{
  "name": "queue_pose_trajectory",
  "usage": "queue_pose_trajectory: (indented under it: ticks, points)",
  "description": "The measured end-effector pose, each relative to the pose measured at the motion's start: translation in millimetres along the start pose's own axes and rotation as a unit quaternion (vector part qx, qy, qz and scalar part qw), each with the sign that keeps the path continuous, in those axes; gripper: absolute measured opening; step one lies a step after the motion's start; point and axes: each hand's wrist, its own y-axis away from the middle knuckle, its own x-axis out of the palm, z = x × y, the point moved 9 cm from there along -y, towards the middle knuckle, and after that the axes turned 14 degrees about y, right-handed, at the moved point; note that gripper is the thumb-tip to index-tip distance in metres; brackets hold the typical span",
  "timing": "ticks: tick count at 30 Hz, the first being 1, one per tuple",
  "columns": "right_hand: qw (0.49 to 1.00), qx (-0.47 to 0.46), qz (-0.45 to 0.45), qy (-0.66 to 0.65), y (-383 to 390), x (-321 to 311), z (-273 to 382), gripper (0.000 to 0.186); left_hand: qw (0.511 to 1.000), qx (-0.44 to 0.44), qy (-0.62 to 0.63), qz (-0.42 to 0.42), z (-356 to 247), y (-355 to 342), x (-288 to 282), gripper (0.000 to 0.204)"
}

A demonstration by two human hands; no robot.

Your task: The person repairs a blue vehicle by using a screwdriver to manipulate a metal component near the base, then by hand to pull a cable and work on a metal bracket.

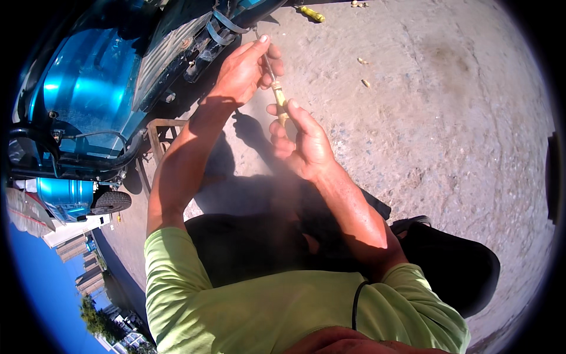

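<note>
At 12 o'clock from centre, I'd align the slim metal-shafted tool carefully, left hand fingers curled around its shaft, right hand fingers pinching its pale-yellow handle.

The yellow handle in front of you looks like slightly shiny plastic, its thin shaft like metal. To your left, the curved blue panel is smooth and glossy. Your green shirt is matt cloth; the ground, rough and pitted; the tyre, dull, treaded rubber.
</note>
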Motion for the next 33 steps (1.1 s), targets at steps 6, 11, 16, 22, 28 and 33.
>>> queue_pose_trajectory:
  ticks: [6,11,16,22,28,33]
  points:
    - [0.991,-0.007,0.134,-0.012,-2,17,-7,0.037,1.0,0.011,0.019,0.008,-2,0,0,0.037]
    - [0.765,-0.228,-0.238,0.553,13,-23,59,0.034,1.0,0.012,0.006,0.014,-3,-3,7,0.037]
    - [0.966,-0.08,-0.081,0.234,0,-18,24,0.031,1.0,0.026,0.018,0.001,-5,-3,6,0.038]
    - [0.998,-0.023,0.027,0.042,0,-6,8,0.035,0.999,0.01,0.01,-0.037,-4,0,3,0.038]
    - [0.978,-0.078,-0.057,0.184,4,0,13,0.039,0.999,0.005,0.021,-0.035,-3,0,-4,0.037]
    - [0.998,-0.031,0.049,-0.002,1,11,-5,0.043,0.999,0.007,0.01,-0.035,-6,4,-4,0.036]
